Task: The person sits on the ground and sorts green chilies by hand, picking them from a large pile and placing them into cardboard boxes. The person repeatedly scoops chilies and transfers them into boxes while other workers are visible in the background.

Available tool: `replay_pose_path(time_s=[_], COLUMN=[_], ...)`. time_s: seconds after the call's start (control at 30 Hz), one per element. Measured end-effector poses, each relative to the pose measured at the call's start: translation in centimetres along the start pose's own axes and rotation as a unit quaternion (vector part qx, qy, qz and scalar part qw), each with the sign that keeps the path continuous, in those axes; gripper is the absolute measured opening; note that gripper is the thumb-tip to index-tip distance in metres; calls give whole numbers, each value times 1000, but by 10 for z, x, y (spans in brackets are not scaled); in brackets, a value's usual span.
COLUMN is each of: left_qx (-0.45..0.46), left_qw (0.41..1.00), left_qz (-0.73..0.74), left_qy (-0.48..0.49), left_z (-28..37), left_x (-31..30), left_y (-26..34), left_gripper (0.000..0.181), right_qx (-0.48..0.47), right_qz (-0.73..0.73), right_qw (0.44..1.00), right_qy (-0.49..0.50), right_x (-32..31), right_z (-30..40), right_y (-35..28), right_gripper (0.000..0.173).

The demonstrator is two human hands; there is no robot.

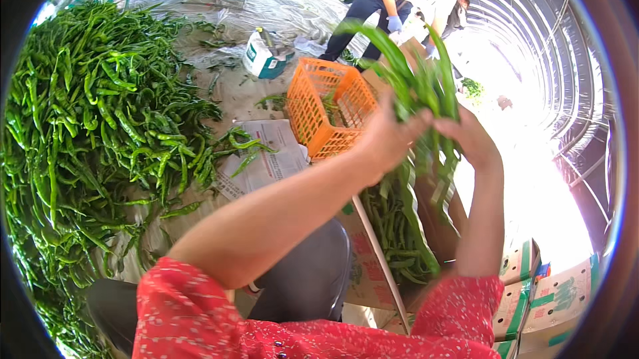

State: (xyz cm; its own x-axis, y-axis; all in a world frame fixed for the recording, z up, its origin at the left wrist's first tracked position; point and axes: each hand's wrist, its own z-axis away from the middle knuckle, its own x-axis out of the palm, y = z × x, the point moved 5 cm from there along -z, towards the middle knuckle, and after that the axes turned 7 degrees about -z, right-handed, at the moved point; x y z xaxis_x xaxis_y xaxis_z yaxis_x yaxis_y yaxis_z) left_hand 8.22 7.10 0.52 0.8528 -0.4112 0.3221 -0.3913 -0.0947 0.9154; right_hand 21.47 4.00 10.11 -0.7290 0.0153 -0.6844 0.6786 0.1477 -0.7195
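Observation:
Both of my hands are raised over an open cardboard box (372,269) and grip one bunch of long green peppers (424,84). My left hand (387,134) closes on the bunch from the left, my right hand (469,134) from the right. The bunch is blurred, its tips pointing up and others hanging below my hands. More long green peppers (392,229) lie inside the box, partly covered by my hands and the hanging peppers. A large heap of green peppers (100,124) spreads over the ground on my left.
An orange plastic crate (314,124) with a few peppers stands beyond my left forearm, beside a printed paper sheet (269,151). A white-and-green bag (267,54) sits behind it. Closed cardboard cartons (554,299) stand at lower right. A gloved person (394,4) stands ahead.

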Motion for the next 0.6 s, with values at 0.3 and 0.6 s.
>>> replay_pose_path(time_s=[0.3, 0.6], left_qx=[-90, -581], left_qw=[747, 547], left_qz=[-572, -591], left_qy=[-325, 117], left_z=[68, 497], left_x=[-261, -626], left_y=[13, -124], left_gripper=[49, 33], right_qx=[220, -119], right_qz=[157, 81], right_qw=[961, 952], right_qy=[59, -268], right_x=[-43, 306], right_z=[99, -83], right_y=[143, -54], right_gripper=[48, 45])
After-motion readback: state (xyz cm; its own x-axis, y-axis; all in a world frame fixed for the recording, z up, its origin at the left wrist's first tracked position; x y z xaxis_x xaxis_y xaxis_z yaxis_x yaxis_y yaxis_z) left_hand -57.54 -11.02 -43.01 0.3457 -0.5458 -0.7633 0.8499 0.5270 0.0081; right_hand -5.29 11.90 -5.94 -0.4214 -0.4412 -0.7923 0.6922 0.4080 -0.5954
